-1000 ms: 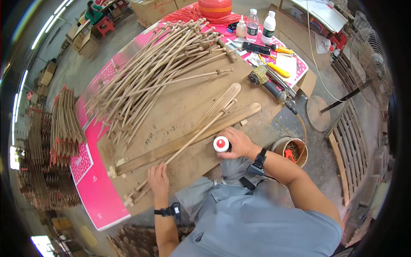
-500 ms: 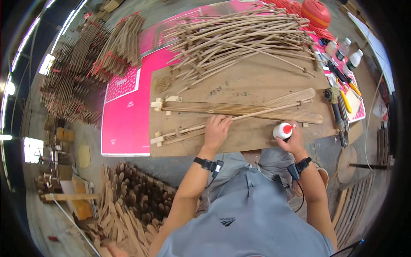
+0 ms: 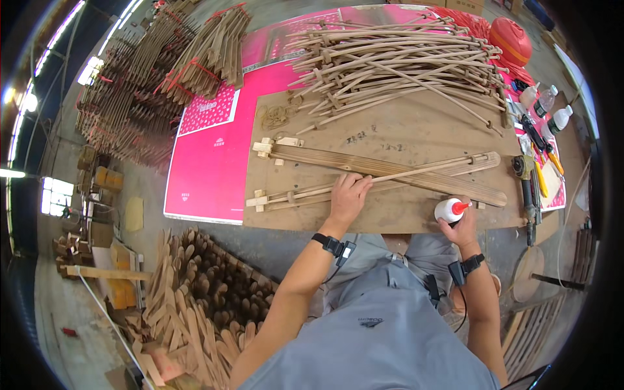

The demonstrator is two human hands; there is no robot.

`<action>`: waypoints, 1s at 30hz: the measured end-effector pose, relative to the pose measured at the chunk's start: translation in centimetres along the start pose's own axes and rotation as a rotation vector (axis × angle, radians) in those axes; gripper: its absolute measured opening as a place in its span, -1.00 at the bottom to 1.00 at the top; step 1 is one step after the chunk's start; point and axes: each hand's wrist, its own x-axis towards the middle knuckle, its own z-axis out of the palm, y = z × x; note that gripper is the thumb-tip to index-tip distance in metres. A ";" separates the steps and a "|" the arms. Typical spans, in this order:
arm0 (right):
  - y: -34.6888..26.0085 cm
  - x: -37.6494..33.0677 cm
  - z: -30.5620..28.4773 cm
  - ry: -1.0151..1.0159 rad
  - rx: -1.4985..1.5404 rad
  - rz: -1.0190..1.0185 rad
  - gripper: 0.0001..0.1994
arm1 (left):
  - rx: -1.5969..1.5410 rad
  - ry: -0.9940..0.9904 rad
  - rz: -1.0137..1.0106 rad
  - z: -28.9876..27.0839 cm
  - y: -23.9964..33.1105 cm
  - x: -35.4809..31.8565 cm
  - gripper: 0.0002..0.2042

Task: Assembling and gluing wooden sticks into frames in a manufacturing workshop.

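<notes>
My left hand lies flat, fingers spread, on long wooden slats that cross on a brown work board. My right hand is wrapped around a white glue bottle with a red cap, standing near the board's near right edge beside the slats' right ends. Small wooden blocks sit at the slats' left ends. A big heap of thin wooden sticks covers the far side of the board.
A pink sheet lies under the board at left. Bundled sticks are stacked far left, more wooden pieces lie near my left knee. Hand tools, bottles and a red lantern-like object lie at right.
The view has swung left and steadied. My left hand moved up onto the slats. My right hand still holds the glue bottle, now tilted with its red cap pointing right.
</notes>
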 end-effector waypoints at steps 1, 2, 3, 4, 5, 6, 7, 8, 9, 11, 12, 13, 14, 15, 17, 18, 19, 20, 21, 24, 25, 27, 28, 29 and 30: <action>0.1 -0.1 0.0 -0.004 0.001 0.007 -0.49 | -0.001 0.000 -0.006 0.0 0.0 0.1 -0.83; -0.1 0.0 -0.1 -0.005 0.000 0.007 -0.49 | -0.002 0.000 -0.007 0.0 0.0 0.1 -0.83; -0.3 0.1 -0.1 -0.015 0.006 0.024 -0.48 | 0.013 0.002 -0.013 0.0 0.0 0.1 -0.82; -0.6 0.2 -0.1 -0.025 0.013 0.041 -0.48 | 0.029 0.004 -0.021 -0.1 -0.1 0.1 -0.81; -0.7 0.2 -0.1 -0.024 0.010 0.044 -0.48 | 0.025 0.002 -0.020 -0.1 0.0 0.2 -0.81; -0.8 0.3 -0.2 -0.022 0.001 0.041 -0.48 | 0.021 -0.004 -0.020 -0.1 0.0 0.2 -0.81; -0.8 0.4 -0.2 -0.021 -0.007 0.036 -0.48 | 0.018 -0.010 -0.020 -0.1 0.0 0.2 -0.81; -0.9 0.4 -0.2 -0.021 -0.008 0.039 -0.48 | 0.016 -0.013 -0.020 0.0 0.0 0.3 -0.81; -0.9 0.5 -0.3 -0.030 0.000 0.043 -0.48 | 0.019 -0.016 -0.025 0.0 -0.1 0.4 -0.81; -0.9 0.6 -0.6 -0.036 0.001 0.054 -0.48 | 0.011 -0.023 -0.026 0.3 0.0 0.6 -0.81; -0.9 0.5 -0.8 -0.030 0.008 0.052 -0.49 | 0.007 -0.029 -0.035 0.5 0.1 0.7 -0.82; -0.8 0.4 -1.0 -0.021 0.012 0.052 -0.50 | -0.002 -0.035 -0.041 0.7 0.2 0.9 -0.83; -0.8 0.2 -1.2 -0.008 -0.010 0.072 -0.50 | -0.029 -0.047 -0.026 1.0 0.2 1.0 -0.83; -0.8 0.0 -1.3 0.005 0.052 0.074 -0.50 | 0.049 -0.058 0.011 1.1 -0.1 0.9 -0.84; -0.2 -0.1 -1.0 -0.034 0.092 0.078 -0.50 | 0.157 -0.082 0.053 1.0 -1.0 0.6 -0.84; 0.3 0.0 -0.6 -0.086 0.074 0.088 -0.49 | 0.186 -0.099 0.059 0.7 -1.6 0.1 -0.84; 0.0 0.2 -0.5 -0.060 0.076 0.061 -0.47 | 0.211 -0.109 0.055 0.2 -1.3 0.3 -0.84; -0.6 0.8 -0.1 -0.037 0.084 0.022 -0.46 | 0.246 -0.114 0.017 -0.4 -1.5 0.0 -0.84; -0.7 1.0 0.2 -0.044 0.061 0.011 -0.43 | 0.217 -0.079 0.025 -0.5 -2.1 -0.4 -0.84; -0.9 0.4 -0.8 -0.045 0.036 0.068 -0.38 | 0.184 -0.080 0.044 0.1 -1.8 -0.4 -0.81; -1.2 0.4 -1.2 -0.083 0.068 0.064 -0.36 | 0.164 -0.087 0.069 0.1 -1.7 -0.4 -0.81; -1.5 -0.5 -2.2 -0.002 0.054 0.041 -0.34 | 0.194 -0.052 0.086 0.4 -1.7 -0.2 -0.83; -1.7 -0.7 -2.5 0.049 0.063 -0.007 -0.32 | 0.192 -0.048 0.089 0.2 -1.8 -0.2 -0.83; -1.7 -1.3 -3.0 0.039 0.063 -0.007 -0.30 | 0.198 -0.041 0.094 0.1 -1.8 -0.4 -0.82; -1.9 -2.1 -3.5 0.035 0.061 -0.010 -0.30 | 0.206 -0.034 0.097 0.1 -1.8 -0.5 -0.82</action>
